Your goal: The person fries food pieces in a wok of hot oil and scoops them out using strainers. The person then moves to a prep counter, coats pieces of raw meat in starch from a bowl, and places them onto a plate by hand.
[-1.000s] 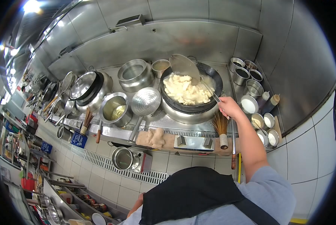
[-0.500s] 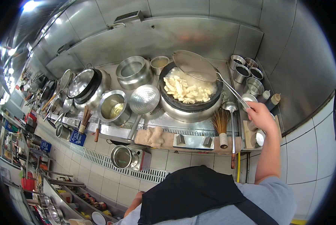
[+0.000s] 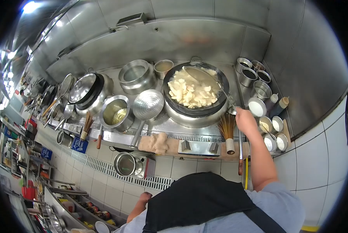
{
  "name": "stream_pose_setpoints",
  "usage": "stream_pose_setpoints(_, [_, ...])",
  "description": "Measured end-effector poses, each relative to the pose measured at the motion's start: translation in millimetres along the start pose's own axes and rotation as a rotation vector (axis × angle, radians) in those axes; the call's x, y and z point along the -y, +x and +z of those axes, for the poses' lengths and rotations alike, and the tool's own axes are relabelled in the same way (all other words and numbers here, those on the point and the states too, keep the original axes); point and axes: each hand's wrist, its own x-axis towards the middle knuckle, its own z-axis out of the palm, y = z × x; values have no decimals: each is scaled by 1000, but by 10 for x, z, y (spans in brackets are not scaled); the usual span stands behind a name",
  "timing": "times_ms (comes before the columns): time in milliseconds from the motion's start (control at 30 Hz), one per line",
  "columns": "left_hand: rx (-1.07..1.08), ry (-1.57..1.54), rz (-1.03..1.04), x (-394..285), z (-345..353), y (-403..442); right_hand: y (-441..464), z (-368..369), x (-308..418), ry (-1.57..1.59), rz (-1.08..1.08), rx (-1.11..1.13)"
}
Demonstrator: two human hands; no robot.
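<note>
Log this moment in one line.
right hand: gripping strainer | wok: holds pale food, strainer toward far side | left hand: beside apron

A long stainless-steel table (image 3: 161, 125) runs below the metal back wall. On it stand a deep silver steel pot (image 3: 127, 124), a wide, round-bellied steel pot (image 3: 141, 88) farther back, a small cylindrical steel pot (image 3: 163, 75) and a broad steel ring (image 3: 197, 122) bearing a round black wok (image 3: 193, 112). A silver perforated skimmer (image 3: 148, 105) lies beside the ring; a crumpled tan cloth (image 3: 154, 143) and a brown bundled brush (image 3: 227, 128) rest along the front edge; round steel containers (image 3: 247, 81) crowd the right end.
</note>
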Motion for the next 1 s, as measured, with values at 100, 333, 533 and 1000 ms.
stream_pose_setpoints(100, [-109, -159, 9, -377, -215, -273, -146, -274, 156, 59, -62, -74])
stream_pose_setpoints(333, [9, -89, -116, -104, 190, -380, -11, -121, 243, -12, -98, 54])
stream_pose_setpoints(533, [41, -60, -155, 95, 253, -382, 303, 179, 403, -31, 19, -14])
stream_pose_setpoints(1000, [36, -103, -146, -69, 277, -392, 118, 615, 684, 250, -114, 162])
